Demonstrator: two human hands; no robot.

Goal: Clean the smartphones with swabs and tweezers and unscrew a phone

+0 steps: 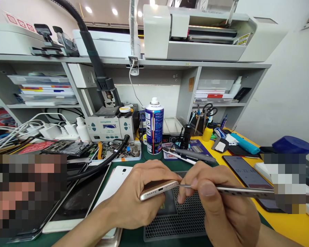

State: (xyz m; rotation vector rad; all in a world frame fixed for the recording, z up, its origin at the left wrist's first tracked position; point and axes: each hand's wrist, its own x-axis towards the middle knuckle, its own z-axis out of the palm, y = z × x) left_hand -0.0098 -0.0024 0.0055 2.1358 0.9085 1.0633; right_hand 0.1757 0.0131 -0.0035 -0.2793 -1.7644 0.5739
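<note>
My left hand (141, 192) is closed around a rose-gold smartphone (158, 190), its bottom edge with the charging port and speaker holes facing me. In my right hand (221, 202) is a slim metal pry tool (244, 190), pinched between thumb and fingers. The tool's thin tip meets the phone's right corner; whether it sits in the seam, I cannot tell. Beneath both hands lies a dark honeycomb mat (177, 223), with a flat black piece partly hidden on it. A white phone (115, 180) lies just left of my left hand.
A spray can (154, 128) stands behind the hands, near a hot-air station (112, 125) and a parts tray (136, 151) of small components. Larger dark-screened devices (79, 195) lie at left. At right, a phone (247, 175) displaying a timer rests on yellow surface.
</note>
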